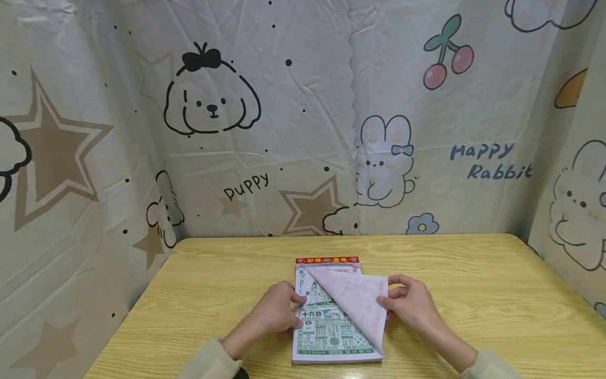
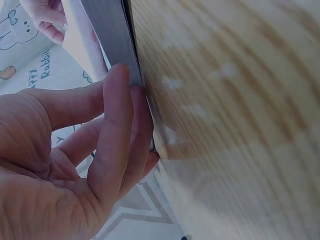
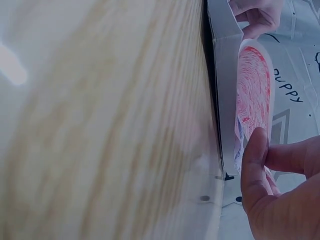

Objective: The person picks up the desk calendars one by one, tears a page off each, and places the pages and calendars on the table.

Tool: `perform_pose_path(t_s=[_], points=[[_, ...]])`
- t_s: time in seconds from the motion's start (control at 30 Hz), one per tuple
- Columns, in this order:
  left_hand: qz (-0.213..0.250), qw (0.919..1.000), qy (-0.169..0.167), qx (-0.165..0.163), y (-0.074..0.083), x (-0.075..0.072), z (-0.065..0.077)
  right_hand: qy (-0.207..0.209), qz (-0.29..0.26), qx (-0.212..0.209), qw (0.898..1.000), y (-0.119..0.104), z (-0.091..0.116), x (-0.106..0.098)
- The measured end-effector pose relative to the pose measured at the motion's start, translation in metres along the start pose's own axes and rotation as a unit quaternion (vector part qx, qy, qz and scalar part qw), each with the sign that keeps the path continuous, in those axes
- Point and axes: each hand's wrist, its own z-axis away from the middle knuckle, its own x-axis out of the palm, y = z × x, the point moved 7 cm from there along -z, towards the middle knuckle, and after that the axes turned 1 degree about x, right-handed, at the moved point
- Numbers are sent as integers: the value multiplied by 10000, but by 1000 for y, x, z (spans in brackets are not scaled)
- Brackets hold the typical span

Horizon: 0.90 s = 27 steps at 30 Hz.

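A thick tear-off calendar (image 1: 326, 337) lies on the table, with a red header strip (image 1: 326, 260) across its far end and a green-printed leaf on top. One thin page (image 1: 362, 300) is folded diagonally over from the left, its pale back with faint red print showing. My right hand (image 1: 411, 302) pinches that page at its right edge between thumb and fingers; the right wrist view shows the page (image 3: 254, 90) bowed up from the pad. On the opposite side, my left hand (image 1: 276, 308) holds the pad's left edge, its fingertips against the thick side (image 2: 112, 35).
The wooden table (image 1: 213, 273) extends around the calendar on both sides. A pale cloth (image 1: 303, 105) printed with a puppy, rabbits, stars and cherries hangs behind and at both sides. A small dark object (image 1: 241, 373) shows by the left sleeve at the near edge.
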Motion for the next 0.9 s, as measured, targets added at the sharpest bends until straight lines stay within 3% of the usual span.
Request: perform_pose_path(t_s=[0.9], points=[[15,10000,-9,-5,0,0,1,-64,-137,-77,9999,0,3,-2]])
